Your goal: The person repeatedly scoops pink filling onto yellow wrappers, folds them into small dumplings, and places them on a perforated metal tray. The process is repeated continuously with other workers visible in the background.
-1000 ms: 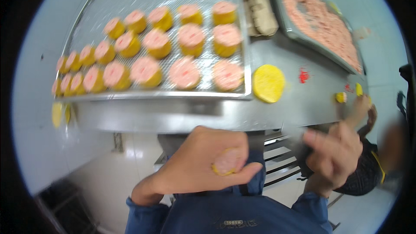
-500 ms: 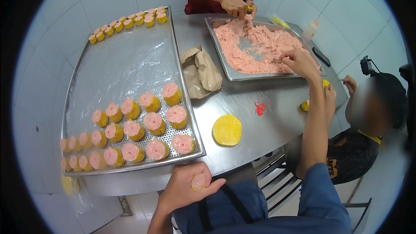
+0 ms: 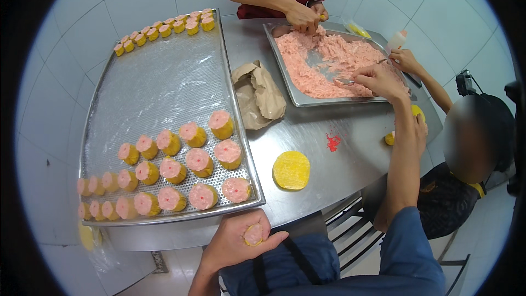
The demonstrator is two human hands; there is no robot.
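My left hand (image 3: 231,242) is closed around a filled dumpling (image 3: 253,234), its pink top framed by the thumb and curled fingers. It sits just past the near edge of the table. My right hand (image 3: 381,81) grips a small metal spatula (image 3: 344,81), whose blade touches the pink minced filling (image 3: 296,57) in a deep metal pan (image 3: 323,100). A stack of round yellow wrappers (image 3: 291,170) lies on the table between my hands. Left of it, several open-topped dumplings (image 3: 198,160) in yellow wrappers stand in rows on a perforated tray (image 3: 159,85).
Beside the tray sits a crumpled brown paper bag (image 3: 263,96). Red bits (image 3: 332,142) are scattered on the steel table (image 3: 345,170). Across from me a person's hand (image 3: 303,17) works over the pan; another person (image 3: 466,148) sits at right. A bottle (image 3: 396,40) stands behind the pan.
The person at right has brought a hand with a utensil to the pan's right end. My right hand's blade shows more clearly in the filling. My left hand keeps its hold on the dumpling.
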